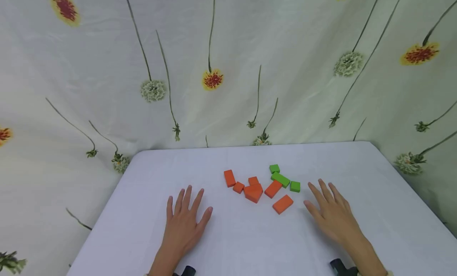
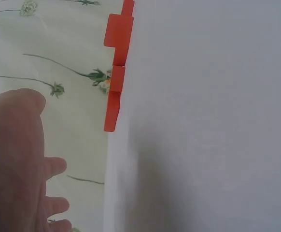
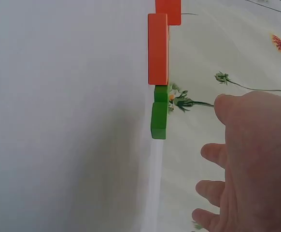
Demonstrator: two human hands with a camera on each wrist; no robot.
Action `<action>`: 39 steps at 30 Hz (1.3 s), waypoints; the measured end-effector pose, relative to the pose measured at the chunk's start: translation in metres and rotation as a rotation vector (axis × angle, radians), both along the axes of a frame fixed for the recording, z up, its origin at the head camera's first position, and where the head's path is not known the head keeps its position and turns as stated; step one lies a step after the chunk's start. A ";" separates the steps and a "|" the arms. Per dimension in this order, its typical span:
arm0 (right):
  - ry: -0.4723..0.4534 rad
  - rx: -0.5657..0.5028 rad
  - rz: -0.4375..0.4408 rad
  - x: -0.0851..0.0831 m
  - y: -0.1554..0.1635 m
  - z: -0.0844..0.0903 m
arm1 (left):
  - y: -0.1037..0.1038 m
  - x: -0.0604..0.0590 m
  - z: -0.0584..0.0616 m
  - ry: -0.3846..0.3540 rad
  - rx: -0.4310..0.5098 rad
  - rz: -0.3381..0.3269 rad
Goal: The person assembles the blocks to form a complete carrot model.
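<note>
A loose cluster of small painted blocks lies near the middle of the desk (image 1: 143, 212), between the two hands and a little beyond their fingertips. Most are orange blocks (image 1: 253, 192): flat rectangles, a couple of small cubes and one chunkier piece with a pointed end. One orange slab (image 1: 283, 204) lies apart, nearest the right hand (image 1: 332, 214). Three green blocks (image 1: 280, 179) sit at the cluster's far right, two small squares and one longer bar. All have smooth, matte faces and crisp edges, with no writing on them. The left hand (image 1: 183, 222) rests flat on the plain white desk, fingers spread and holding nothing; the right hand lies the same way. A pale flower-printed cloth (image 1: 214, 69) hangs behind.
</note>
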State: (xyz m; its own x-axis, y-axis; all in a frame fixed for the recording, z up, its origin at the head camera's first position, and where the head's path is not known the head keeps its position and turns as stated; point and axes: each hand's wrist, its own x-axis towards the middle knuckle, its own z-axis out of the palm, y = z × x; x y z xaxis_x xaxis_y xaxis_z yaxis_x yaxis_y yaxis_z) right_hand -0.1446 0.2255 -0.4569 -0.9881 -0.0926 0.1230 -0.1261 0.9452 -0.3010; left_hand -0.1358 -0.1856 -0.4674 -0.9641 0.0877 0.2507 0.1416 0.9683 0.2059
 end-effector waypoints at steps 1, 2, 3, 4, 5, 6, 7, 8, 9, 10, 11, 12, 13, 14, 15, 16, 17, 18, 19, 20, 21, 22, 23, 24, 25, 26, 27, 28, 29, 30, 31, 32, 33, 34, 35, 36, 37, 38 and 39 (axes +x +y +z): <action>0.006 -0.002 0.003 -0.002 -0.002 0.001 | 0.001 -0.003 0.001 -0.009 0.009 0.000; 0.016 -0.007 0.008 -0.003 -0.003 0.002 | 0.002 -0.006 0.002 -0.014 0.022 -0.001; 0.022 -0.013 0.012 -0.005 -0.005 0.003 | 0.004 -0.009 0.003 -0.023 0.034 -0.002; 0.028 -0.023 0.017 -0.006 -0.007 0.004 | 0.005 -0.012 0.004 -0.032 0.049 -0.003; 0.033 -0.035 0.022 -0.007 -0.009 0.005 | 0.006 -0.016 0.005 -0.044 0.070 -0.004; 0.037 -0.046 0.027 -0.008 -0.010 0.006 | 0.007 -0.019 0.006 -0.055 0.096 -0.006; 0.040 -0.060 0.032 -0.009 -0.012 0.007 | 0.008 -0.022 0.005 -0.064 0.125 -0.008; 0.047 -0.078 0.036 -0.010 -0.013 0.007 | 0.009 -0.026 0.005 -0.071 0.159 -0.012; 0.051 -0.096 0.039 -0.011 -0.015 0.007 | 0.010 -0.029 0.003 -0.081 0.194 -0.016; 0.058 -0.116 0.044 -0.012 -0.016 0.006 | 0.011 -0.032 0.002 -0.090 0.230 -0.019; 0.063 -0.133 0.047 -0.013 -0.018 0.005 | 0.011 -0.035 0.001 -0.098 0.266 -0.022; 0.068 -0.149 0.048 -0.014 -0.020 0.004 | 0.012 -0.038 0.000 -0.104 0.298 -0.024; 0.073 -0.163 0.050 -0.015 -0.021 0.003 | 0.013 -0.041 -0.001 -0.105 0.324 -0.027; 0.074 -0.174 0.048 -0.017 -0.023 0.003 | 0.015 -0.044 -0.002 -0.098 0.349 -0.034; 0.070 -0.183 0.045 -0.018 -0.026 0.003 | 0.016 -0.047 -0.001 -0.094 0.367 -0.041; 0.064 -0.191 0.041 -0.019 -0.028 0.003 | 0.018 -0.051 -0.001 -0.088 0.383 -0.047; 0.058 -0.197 0.039 -0.020 -0.030 0.004 | 0.020 -0.054 -0.001 -0.084 0.398 -0.053; 0.053 -0.203 0.038 -0.021 -0.032 0.005 | 0.022 -0.057 0.000 -0.083 0.413 -0.057; 0.049 -0.208 0.037 -0.022 -0.034 0.005 | 0.024 -0.061 0.000 -0.083 0.428 -0.063; 0.044 -0.213 0.036 -0.023 -0.036 0.006 | 0.026 -0.064 0.001 -0.083 0.441 -0.072; 0.044 -0.218 0.040 -0.024 -0.038 0.006 | 0.028 -0.066 0.001 -0.094 0.455 -0.074; 0.040 -0.226 0.046 -0.025 -0.041 0.007 | 0.030 -0.069 0.001 -0.104 0.469 -0.072; 0.037 -0.232 0.053 -0.026 -0.043 0.006 | 0.031 -0.071 0.001 -0.115 0.480 -0.066; 0.035 -0.240 0.060 -0.026 -0.045 0.006 | 0.032 -0.073 0.000 -0.123 0.493 -0.060; 0.034 -0.243 0.067 -0.027 -0.047 0.005 | 0.034 -0.076 0.000 -0.126 0.507 -0.058; 0.034 -0.249 0.077 -0.027 -0.049 0.003 | 0.035 -0.078 -0.001 -0.128 0.520 -0.056; 0.038 -0.253 0.089 -0.028 -0.051 0.000 | 0.036 -0.080 -0.002 -0.135 0.530 -0.048; 0.044 -0.255 0.099 -0.028 -0.052 -0.002 | 0.038 -0.082 -0.002 -0.139 0.541 -0.045; 0.056 -0.256 0.109 -0.029 -0.053 -0.005 | 0.039 -0.084 -0.003 -0.140 0.550 -0.045; 0.072 -0.256 0.118 -0.029 -0.054 -0.008 | 0.040 -0.087 -0.004 -0.134 0.557 -0.052; 0.084 -0.255 0.124 -0.030 -0.055 -0.010 | 0.041 -0.089 -0.005 -0.131 0.560 -0.061; 0.095 -0.257 0.130 -0.030 -0.055 -0.012 | 0.043 -0.090 -0.006 -0.136 0.561 -0.067; 0.102 -0.258 0.131 -0.030 -0.055 -0.013 | 0.044 -0.092 -0.007 -0.142 0.562 -0.075; 0.100 -0.263 0.130 -0.030 -0.055 -0.015 | 0.045 -0.093 -0.008 -0.146 0.564 -0.085; 0.090 -0.264 0.126 -0.030 -0.055 -0.016 | 0.047 -0.095 -0.009 -0.152 0.561 -0.092; 0.078 -0.265 0.120 -0.031 -0.055 -0.016 | 0.048 -0.096 -0.010 -0.157 0.562 -0.098; 0.057 -0.266 0.110 -0.031 -0.055 -0.016 | 0.049 -0.097 -0.011 -0.166 0.565 -0.102; 0.037 -0.265 0.101 -0.031 -0.055 -0.017 | 0.050 -0.098 -0.012 -0.173 0.567 -0.106; 0.017 -0.263 0.088 -0.031 -0.054 -0.017 | 0.051 -0.099 -0.012 -0.165 0.566 -0.118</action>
State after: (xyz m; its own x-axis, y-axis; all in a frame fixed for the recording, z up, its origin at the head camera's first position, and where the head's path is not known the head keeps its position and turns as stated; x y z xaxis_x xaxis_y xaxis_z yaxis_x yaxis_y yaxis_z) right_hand -0.1758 0.1710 -0.4737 -0.9751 -0.1410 0.1709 -0.2118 0.8198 -0.5320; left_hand -0.2347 -0.1341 -0.4798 -0.9862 0.0928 0.1374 0.1636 0.6815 0.7133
